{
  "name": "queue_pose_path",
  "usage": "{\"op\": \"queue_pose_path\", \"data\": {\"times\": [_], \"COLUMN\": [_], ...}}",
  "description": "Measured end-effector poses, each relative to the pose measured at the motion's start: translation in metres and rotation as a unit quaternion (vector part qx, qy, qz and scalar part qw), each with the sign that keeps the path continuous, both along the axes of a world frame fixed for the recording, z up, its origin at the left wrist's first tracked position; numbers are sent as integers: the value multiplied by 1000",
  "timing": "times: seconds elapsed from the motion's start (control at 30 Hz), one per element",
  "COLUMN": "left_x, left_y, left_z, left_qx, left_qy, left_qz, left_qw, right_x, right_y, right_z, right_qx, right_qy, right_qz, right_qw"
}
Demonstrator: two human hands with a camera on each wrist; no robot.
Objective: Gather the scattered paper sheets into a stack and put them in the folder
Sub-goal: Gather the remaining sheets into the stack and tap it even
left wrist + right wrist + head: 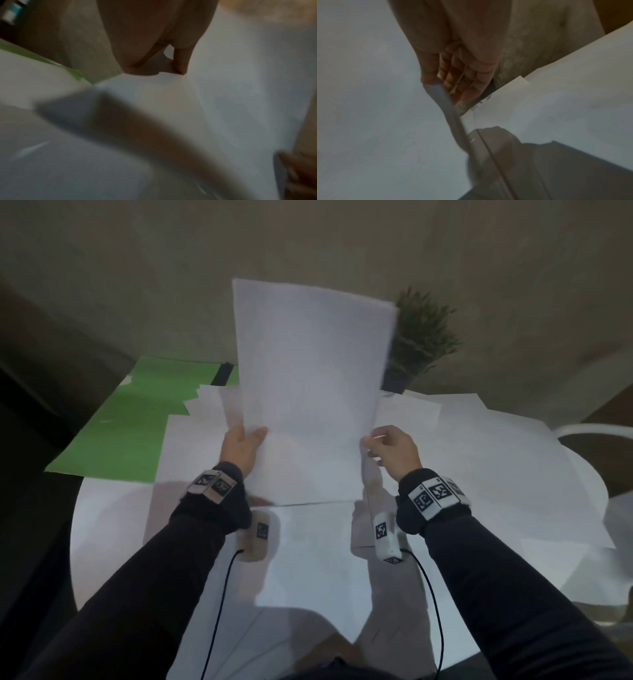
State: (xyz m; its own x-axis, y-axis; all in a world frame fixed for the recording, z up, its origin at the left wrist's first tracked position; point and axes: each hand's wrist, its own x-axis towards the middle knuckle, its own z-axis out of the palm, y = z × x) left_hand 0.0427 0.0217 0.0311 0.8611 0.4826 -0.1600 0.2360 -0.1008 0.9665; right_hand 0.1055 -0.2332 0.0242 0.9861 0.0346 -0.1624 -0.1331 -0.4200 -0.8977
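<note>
I hold a stack of white paper sheets (308, 392) upright above the table, its lower edge down near the tabletop. My left hand (241, 445) grips its left edge with the thumb across the front. My right hand (390, 448) pinches its right edge (447, 108), fingers curled behind. More loose white sheets (479, 460) lie spread over the round white table (102, 529). An open green folder (137, 419) lies flat at the table's far left, with several sheets overlapping its right side. In the left wrist view my left fingers (180, 60) press on the paper (240, 94).
A small potted plant (419, 337) stands at the table's far edge, right behind the held stack. A white chair back (596, 431) shows at the right. The wall is close behind the table.
</note>
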Motion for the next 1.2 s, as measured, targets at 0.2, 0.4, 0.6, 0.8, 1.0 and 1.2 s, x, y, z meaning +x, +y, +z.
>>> {"op": "queue_pose_path", "data": {"times": [0.2,0.4,0.6,0.8,1.0,1.2], "left_x": [-34,-60,-60,-56,-50,-45], "left_y": [57,59,54,60,52,41], "left_z": [-40,-72,-76,-67,-68,-69], "left_qx": [113,122,56,32,29,83], "left_qy": [161,238,217,192,191,215], "left_qz": [22,11,52,67,67,29], "left_qw": [980,963,973,979,979,973], "right_x": [-15,-42,-49,-25,-2,-8], "right_y": [-18,21,27,-5,-37,-41], "right_z": [-35,-39,-40,-29,-16,-29], "right_qx": [-179,-246,-222,-349,-299,-310], "right_qy": [150,184,152,63,1,78], "right_qz": [34,113,96,64,-54,18], "right_qw": [972,945,958,933,953,947]}}
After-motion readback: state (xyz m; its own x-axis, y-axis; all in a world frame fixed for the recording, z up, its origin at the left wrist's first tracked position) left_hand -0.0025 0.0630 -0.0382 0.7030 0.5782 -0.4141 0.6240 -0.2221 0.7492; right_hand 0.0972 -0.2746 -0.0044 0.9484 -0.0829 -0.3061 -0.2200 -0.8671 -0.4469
